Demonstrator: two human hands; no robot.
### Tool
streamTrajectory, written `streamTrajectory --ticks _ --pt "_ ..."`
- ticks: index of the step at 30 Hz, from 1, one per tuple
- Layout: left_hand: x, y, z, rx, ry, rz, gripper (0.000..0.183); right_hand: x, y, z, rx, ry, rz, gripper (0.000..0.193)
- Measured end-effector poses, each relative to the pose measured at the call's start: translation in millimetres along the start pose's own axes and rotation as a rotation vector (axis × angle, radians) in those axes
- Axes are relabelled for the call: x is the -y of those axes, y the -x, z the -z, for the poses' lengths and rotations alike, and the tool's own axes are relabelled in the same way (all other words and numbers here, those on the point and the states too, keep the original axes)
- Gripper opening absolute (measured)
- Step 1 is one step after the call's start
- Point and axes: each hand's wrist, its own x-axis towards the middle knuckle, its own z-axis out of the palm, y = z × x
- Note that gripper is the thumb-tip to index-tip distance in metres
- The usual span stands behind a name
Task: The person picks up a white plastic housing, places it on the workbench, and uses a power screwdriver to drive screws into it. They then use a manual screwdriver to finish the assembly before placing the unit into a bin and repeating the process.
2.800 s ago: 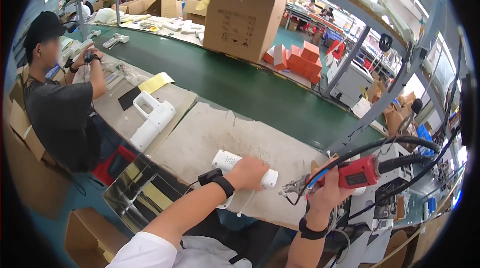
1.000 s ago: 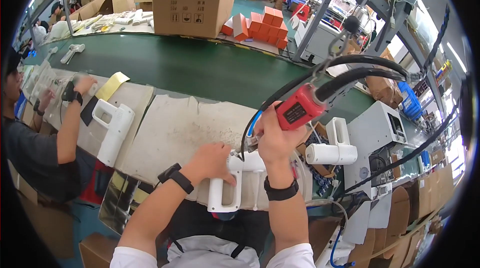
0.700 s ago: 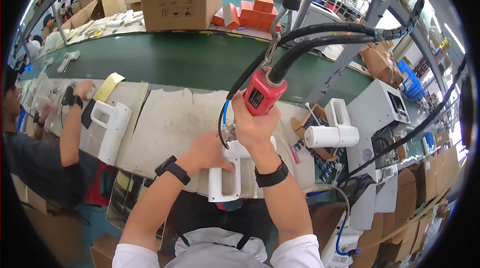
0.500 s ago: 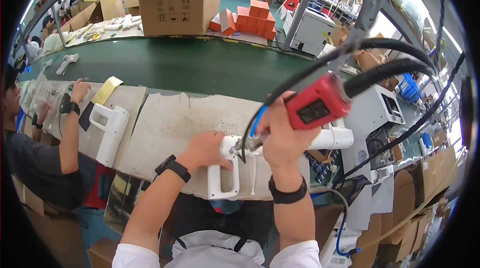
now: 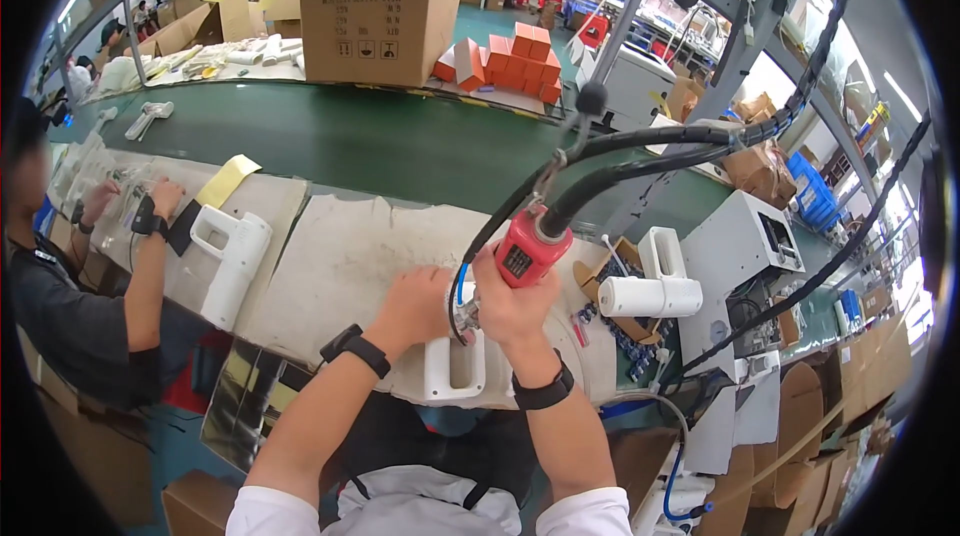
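On the cardboard-covered bench in front of me lies a white plastic appliance housing with a loop handle. My left hand is closed around its upper part, the wrist in a black band. In my right hand is a red power screwdriver, hanging from a chain and fed by black cables and a thin blue tube. Its metal nose points down at the housing, close to my left fingers. The exact contact point is hidden by my hands.
A second white housing rests at the right, by a cardboard tray of small dark parts. Another housing lies left, near a co-worker's hands. Beyond run a green conveyor belt, a large carton and orange boxes.
My right hand has brought the screwdriver left and turned it more upright, its nose lower at the housing. My left hand stays on the housing. The whole view has shifted slightly.
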Motion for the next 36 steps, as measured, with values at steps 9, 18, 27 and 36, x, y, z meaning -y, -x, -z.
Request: streamTrajectory --ticks 9,18,27,36 --pt "5 35 -2 0.187 0.328 0.377 0.106 68 -24 3 -0.164 -0.142 0.066 0.011" --pt "-7 29 -7 0.261 0.348 0.309 0.103 5 -35 -15 -0.1 -0.095 0.042 0.003" --pt "-11 31 -9 0.182 0.328 0.28 0.101 -25 -28 -26 -0.09 -0.056 -0.056 0.01" --pt "-8 33 -27 0.123 0.333 0.336 0.101 49 -20 -7 -0.138 -0.201 0.021 0.009"
